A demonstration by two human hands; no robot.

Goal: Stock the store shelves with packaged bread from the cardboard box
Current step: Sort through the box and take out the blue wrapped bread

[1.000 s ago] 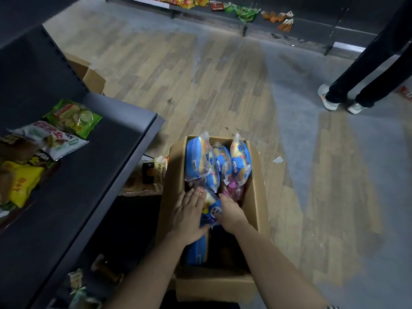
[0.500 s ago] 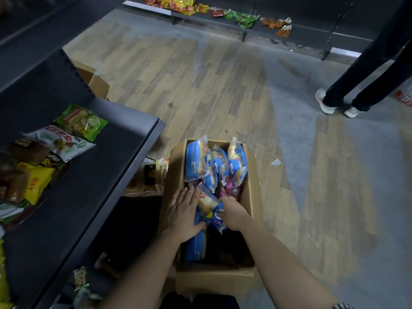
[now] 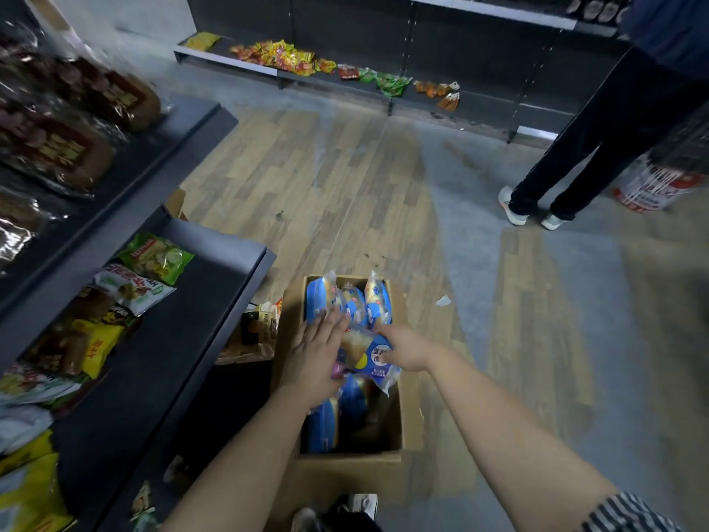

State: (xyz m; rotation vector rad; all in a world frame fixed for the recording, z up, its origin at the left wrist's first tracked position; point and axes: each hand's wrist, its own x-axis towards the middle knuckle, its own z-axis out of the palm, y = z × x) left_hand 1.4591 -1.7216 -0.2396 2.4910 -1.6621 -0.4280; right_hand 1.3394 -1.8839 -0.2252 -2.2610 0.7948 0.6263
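Beside the dark shelf [image 3: 172, 339] of snack bags on your left, your left grip [image 3: 312, 359] lies open and flat, fingers straight, on the bread packets [image 3: 378, 301] in the cardboard box [image 3: 345, 470] on the floor. Your right grip [image 3: 403, 349] is closed around a blue-and-white bread packet [image 3: 374, 360], held above the others in the box.

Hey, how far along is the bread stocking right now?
Partway, it seems. Done: packets already lie on the left shelf. In hand: the right hand grips a blue bread pack over the cardboard box, and the left hand lies flat alongside. Left: several blue packs stand in the box.
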